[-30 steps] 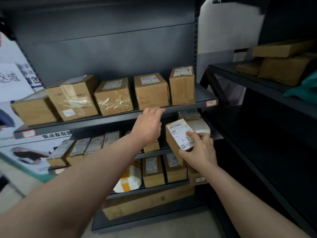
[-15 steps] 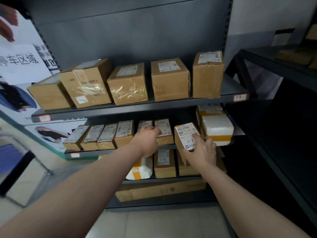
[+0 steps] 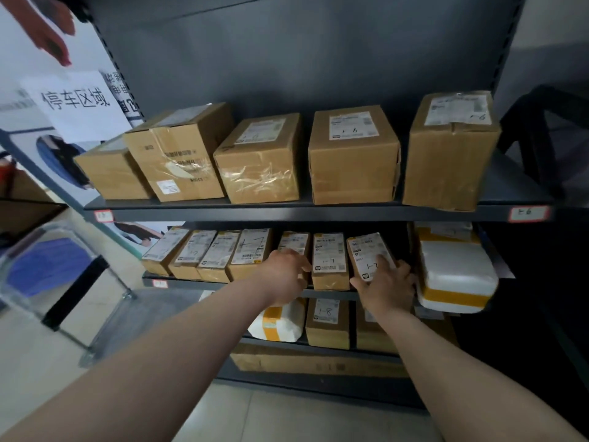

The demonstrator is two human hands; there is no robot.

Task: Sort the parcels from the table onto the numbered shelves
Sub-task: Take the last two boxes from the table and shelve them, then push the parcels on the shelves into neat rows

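My right hand (image 3: pixel 387 287) grips a small brown parcel (image 3: pixel 366 253) with a white label marked 1-7, set at the right end of a row of similar small parcels (image 3: pixel 223 253) on the middle shelf (image 3: pixel 191 284). My left hand (image 3: pixel 285 275) rests against the row, touching the parcel (image 3: pixel 293 242) two places to the left, fingers loosely curled. Between the hands stands another 1-7 parcel (image 3: pixel 330 261).
Larger cartons (image 3: pixel 353 154) fill the upper shelf (image 3: pixel 302 213), tagged 1-6 at its right end (image 3: pixel 527 213). A white foam box with yellow tape (image 3: pixel 455 275) sits right of my right hand. Lower shelves hold more parcels (image 3: pixel 326 323). A clear bin (image 3: pixel 47 275) stands at left.
The view has dropped and closed in on the middle shelf. My right hand carried the 1-7 parcel down into the row's right end; my left hand moved from the upper shelf edge to the row.
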